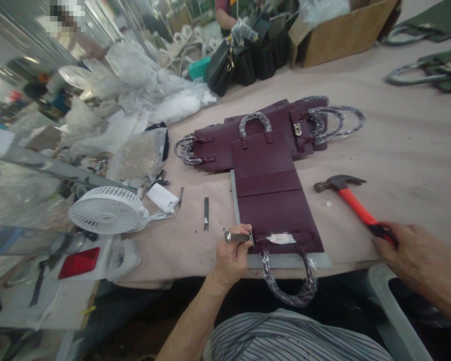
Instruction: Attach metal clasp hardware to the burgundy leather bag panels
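Note:
A maroon bag panel (276, 200) lies flat on a grey board (323, 260) at the table's near edge, its plastic-wrapped handle (289, 288) hanging over the edge. My left hand (231, 258) is closed around a short metal tool (237, 236) pressed at the panel's near left corner, beside a silvery clasp plate (280, 238). My right hand (417, 255) grips the red handle of a hammer (346, 193), whose black head rests on the table to the right of the panel.
Several finished maroon bags (285, 125) are stacked behind the panel. A white fan (107, 209), a white adapter (162, 197), a metal strip (206, 213) and plastic bags (143, 100) sit left. Black bags (244, 62), a cardboard box (346, 32) and green bags (432, 70) lie farther back. Another person's arm (225, 17) shows at the far edge.

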`<state>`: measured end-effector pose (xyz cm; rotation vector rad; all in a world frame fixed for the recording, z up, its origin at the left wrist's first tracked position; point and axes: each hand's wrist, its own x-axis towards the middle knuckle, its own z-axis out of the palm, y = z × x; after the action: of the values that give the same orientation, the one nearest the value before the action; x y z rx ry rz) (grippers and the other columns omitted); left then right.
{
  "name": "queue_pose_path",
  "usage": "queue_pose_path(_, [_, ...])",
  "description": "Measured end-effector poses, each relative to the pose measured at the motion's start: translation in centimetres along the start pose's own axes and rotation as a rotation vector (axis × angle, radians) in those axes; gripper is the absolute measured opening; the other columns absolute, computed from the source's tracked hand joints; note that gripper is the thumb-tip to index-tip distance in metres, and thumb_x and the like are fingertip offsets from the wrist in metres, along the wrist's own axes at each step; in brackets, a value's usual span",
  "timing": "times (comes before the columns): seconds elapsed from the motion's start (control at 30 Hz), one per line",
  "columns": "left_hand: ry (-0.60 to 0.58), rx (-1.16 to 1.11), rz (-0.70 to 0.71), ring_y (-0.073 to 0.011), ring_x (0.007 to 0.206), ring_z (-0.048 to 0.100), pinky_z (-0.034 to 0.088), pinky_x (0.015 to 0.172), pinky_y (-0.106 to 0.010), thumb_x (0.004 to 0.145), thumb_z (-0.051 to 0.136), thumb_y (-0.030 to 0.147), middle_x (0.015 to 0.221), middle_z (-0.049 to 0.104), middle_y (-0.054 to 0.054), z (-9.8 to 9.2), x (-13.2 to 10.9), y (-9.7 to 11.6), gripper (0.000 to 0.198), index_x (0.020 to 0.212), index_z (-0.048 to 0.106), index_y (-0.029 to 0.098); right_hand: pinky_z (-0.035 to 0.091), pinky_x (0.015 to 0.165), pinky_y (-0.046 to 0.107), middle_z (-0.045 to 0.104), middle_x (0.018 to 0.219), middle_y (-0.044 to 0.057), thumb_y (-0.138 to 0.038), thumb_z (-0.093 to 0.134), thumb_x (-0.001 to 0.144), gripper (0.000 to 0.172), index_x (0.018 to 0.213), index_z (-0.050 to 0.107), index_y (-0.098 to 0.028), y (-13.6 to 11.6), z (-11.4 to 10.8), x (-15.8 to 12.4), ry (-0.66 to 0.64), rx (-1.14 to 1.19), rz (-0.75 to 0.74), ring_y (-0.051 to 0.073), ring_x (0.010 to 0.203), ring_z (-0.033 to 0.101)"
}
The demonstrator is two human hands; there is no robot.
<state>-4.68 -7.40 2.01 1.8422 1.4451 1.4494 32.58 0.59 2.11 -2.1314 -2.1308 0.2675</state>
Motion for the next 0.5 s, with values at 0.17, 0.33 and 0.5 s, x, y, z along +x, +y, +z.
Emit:
queue_pose_path(0.17, [-0.056,0.026,0.02,-0.0201,0.105,0.07,0.058,0.094,-0.035,0.09,0.054,0.009,0.106,0.071,-0.009,0.5,0.7,0.3,0.018,0.103,0.059,0.02,0.04,0.054,0.036,0.054,0.057,0.004,-0.024,0.066,0.07,0.008,0.073,0.06,-0.019,-2.8,-2.1,0.7,-0.381,0.608,0.394,0.02,0.053,0.051])
queue_pose_path(0.33, [-0.074,0.033,-0.013,-0.0207,0.101,0.07,0.058,0.093,-0.035,0.087,0.054,0.009,0.103,0.07,-0.008,0.8,0.8,0.5,0.02,0.104,0.058,0.02,0.032,0.038,0.021,0.045,0.061,-0.005,-0.034,0.074,0.066,0.029,0.083,0.056,-0.02,-6.7,-5.3,-1.4,-0.589,1.362,0.612,0.008,0.043,0.036])
queue_pose_path(0.5, [-0.101,0.066,-0.037,-0.021,0.096,0.068,0.057,0.09,-0.034,0.085,0.054,0.009,0.099,0.069,-0.007,0.9,0.9,0.5,0.021,0.102,0.059,0.02,0.034,0.036,0.025,0.047,0.052,-0.004,-0.067,0.049,0.091,0.043,0.083,0.054,-0.024,-10.2,-10.2,-4.1,-0.139,0.858,0.003,0.013,0.038,0.043])
